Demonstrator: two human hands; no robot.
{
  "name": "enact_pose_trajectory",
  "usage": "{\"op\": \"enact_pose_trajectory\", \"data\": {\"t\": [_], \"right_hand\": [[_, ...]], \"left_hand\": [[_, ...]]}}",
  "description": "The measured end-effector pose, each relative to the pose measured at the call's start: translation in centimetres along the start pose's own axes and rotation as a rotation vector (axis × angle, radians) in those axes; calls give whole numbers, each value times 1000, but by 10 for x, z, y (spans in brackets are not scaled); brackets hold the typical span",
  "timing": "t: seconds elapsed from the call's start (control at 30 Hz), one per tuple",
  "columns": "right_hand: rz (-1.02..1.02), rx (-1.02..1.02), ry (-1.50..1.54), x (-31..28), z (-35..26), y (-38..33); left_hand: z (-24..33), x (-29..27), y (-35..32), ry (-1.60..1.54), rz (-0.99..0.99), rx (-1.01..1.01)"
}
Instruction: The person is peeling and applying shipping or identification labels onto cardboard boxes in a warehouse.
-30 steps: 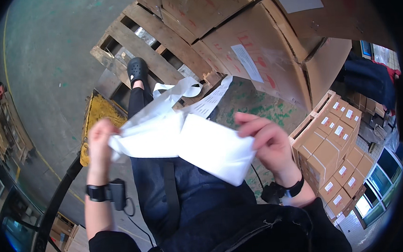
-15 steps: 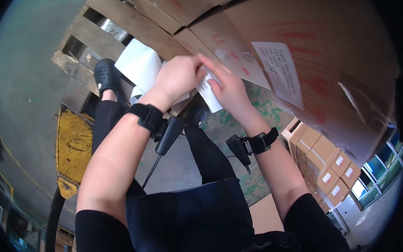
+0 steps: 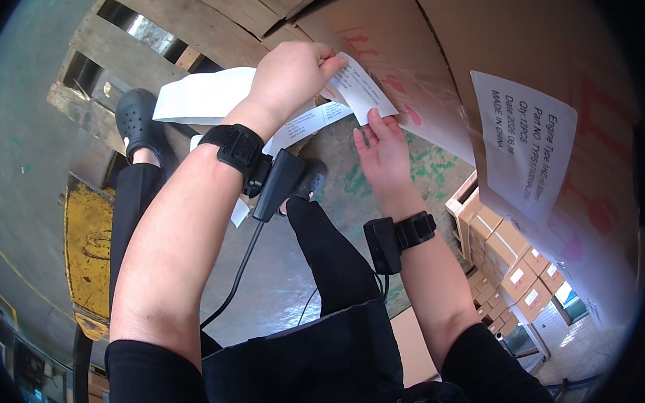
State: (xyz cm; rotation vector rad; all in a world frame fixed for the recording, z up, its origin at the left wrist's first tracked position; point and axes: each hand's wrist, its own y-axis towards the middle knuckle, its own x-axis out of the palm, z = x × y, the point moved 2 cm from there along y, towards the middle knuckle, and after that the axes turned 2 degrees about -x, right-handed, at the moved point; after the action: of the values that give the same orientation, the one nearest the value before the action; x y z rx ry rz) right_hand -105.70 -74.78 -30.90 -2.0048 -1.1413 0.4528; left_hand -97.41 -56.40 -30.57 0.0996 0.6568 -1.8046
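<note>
A white printed label is stretched between my two hands, in front of a cardboard box side with red markings. My left hand pinches its upper left end between thumb and fingers. At its lower edge, my right hand grips it with thumb and forefinger, the other fingers loosely apart. Behind my left wrist hangs a long white strip of labels, partly hidden by the hand; a printed stretch of it shows below the wrist. Another white label is stuck on the nearer cardboard box at the right.
Stacked boxes rise along the right. A wooden pallet lies at the upper left, with a worn yellow metal part below it. My feet in dark clogs stand near the pallet. More stacked cartons show at the lower right.
My hands have drawn apart, and the label is now spread open between them. My left hand went up; the right shifted slightly down. The view has shifted, bringing the stuck label closer.
</note>
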Motion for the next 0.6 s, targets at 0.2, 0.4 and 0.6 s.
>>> {"op": "enact_pose_trajectory", "data": {"t": [0.2, 0.4, 0.6], "right_hand": [[79, 19, 65, -1, 2, 5], [176, 216, 124, 5, -2, -1], [-312, -177, -462, 60, -16, 10]], "left_hand": [[2, 7, 7, 35, 50, 35], [-5, 7, 9, 11, 44, -89], [-9, -47, -30, -86, 213, -126]]}}
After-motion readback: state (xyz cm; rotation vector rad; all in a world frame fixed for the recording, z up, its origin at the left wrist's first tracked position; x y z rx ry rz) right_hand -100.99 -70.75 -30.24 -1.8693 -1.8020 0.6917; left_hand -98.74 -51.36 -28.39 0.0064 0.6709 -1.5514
